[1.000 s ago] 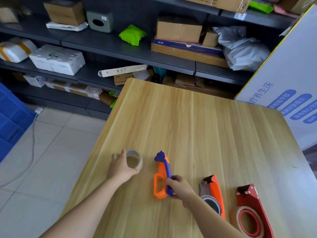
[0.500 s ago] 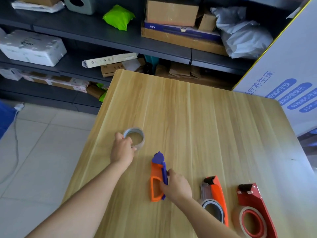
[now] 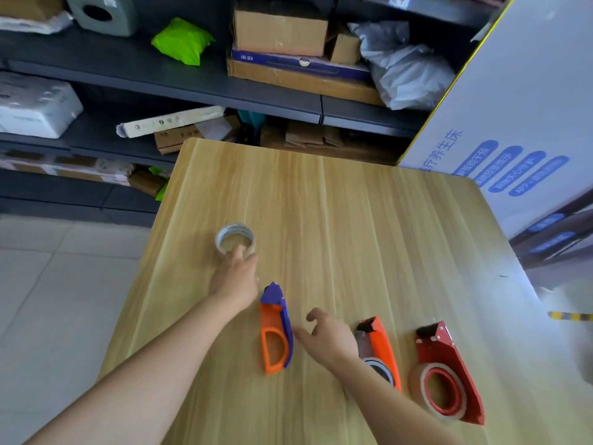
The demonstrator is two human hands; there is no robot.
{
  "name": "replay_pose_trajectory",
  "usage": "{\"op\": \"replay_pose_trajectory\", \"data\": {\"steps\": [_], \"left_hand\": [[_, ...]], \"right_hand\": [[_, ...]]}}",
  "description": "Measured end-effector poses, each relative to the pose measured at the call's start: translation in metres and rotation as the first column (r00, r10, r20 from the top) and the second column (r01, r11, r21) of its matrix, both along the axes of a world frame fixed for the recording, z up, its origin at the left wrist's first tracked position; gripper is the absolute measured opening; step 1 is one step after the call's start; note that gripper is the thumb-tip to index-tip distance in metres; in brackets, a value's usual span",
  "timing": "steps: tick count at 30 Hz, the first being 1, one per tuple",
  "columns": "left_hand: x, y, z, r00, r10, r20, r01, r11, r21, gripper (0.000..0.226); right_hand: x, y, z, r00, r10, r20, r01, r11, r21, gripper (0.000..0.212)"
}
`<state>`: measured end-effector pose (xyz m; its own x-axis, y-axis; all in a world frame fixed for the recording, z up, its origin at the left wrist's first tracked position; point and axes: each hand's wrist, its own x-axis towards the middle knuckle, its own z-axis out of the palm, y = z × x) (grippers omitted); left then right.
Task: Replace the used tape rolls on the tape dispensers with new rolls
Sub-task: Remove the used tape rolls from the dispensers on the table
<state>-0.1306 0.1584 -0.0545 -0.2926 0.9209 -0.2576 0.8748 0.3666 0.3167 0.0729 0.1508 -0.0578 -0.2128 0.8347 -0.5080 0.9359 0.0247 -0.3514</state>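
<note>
Left hand (image 3: 236, 277) on tape roll (image 3: 236, 239) near rim; fingers hidden, grip unclear. Right hand (image 3: 330, 342) spread, empty, beside purple-orange dispenser (image 3: 276, 335); wrist covers part of orange dispenser (image 3: 380, 348). Red dispenser (image 3: 449, 370) rightmost.

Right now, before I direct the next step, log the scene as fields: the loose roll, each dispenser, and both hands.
loose tape roll: flat on the table, beyond the dispensers, to the left
orange-and-purple dispenser: on its side, no roll in it
orange dispenser: roll fitted, partly hidden by the right forearm
red dispenser: red-cored roll fitted
left hand: fingers at the loose roll's near rim; grip unclear
right hand: open, empty, beside the orange-and-purple dispenser
</note>
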Motion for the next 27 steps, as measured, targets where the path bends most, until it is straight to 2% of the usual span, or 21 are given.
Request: {"op": "replay_pose_trajectory", "data": {"steps": [3,6,9,12,16,18,20,22,24,25,27], "left_hand": [[0.037,-0.001,0.009,0.987,-0.161,0.008,0.16,0.984,0.074,0.035],[0.084,-0.009,0.019,0.954,-0.298,0.005,0.297,0.952,0.072,0.031],[0.126,-0.024,0.018,0.923,-0.384,0.023,0.385,0.923,-0.008,0.034],[0.159,-0.038,0.013,0.905,-0.421,0.062,0.426,0.897,-0.119,0.046],[0.197,-0.057,0.002,0.908,-0.389,0.155,0.417,0.875,-0.245,0.086],[0.213,-0.064,-0.005,0.915,-0.375,0.151,0.403,0.872,-0.278,0.112],[0.227,-0.069,-0.01,0.93,-0.346,0.122,0.367,0.884,-0.288,0.124],[0.24,-0.072,-0.012,0.947,-0.308,0.092,0.322,0.905,-0.278,0.123],[0.249,-0.073,-0.014,0.962,-0.258,0.088,0.272,0.932,-0.238,0.112],[0.251,-0.073,-0.014,0.969,-0.215,0.122,0.237,0.948,-0.215,0.108],[0.25,-0.071,-0.014,0.946,-0.087,0.313,0.145,0.975,-0.168,0.102]], "right_hand": [[0.029,0.009,0.011,0.999,-0.032,-0.003,0.032,0.989,0.144,0.043],[0.063,0.015,0.02,0.997,-0.063,0.031,0.053,0.966,0.254,0.039],[0.097,0.012,0.021,0.991,-0.094,0.092,0.066,0.961,0.27,0.04],[0.128,0.006,0.016,0.985,-0.103,0.138,0.073,0.975,0.209,0.043],[0.159,-0.003,0.009,0.984,-0.007,0.18,0.011,1.0,-0.02,0.044],[0.168,-0.006,0.008,0.99,0.038,0.139,-0.023,0.994,-0.106,0.043],[0.174,-0.007,0.004,0.995,0.056,0.079,-0.043,0.988,-0.15,0.041],[0.177,-0.007,0.002,0.998,0.062,0.028,-0.056,0.983,-0.173,0.04],[0.18,-0.006,0.003,0.997,0.074,-0.002,-0.073,0.98,-0.188,0.04],[0.182,-0.005,0.002,0.997,0.066,-0.028,-0.07,0.978,-0.196,0.041],[0.187,-0.003,0.004,0.994,-0.013,-0.109,-0.012,0.974,-0.228,0.042]]}}
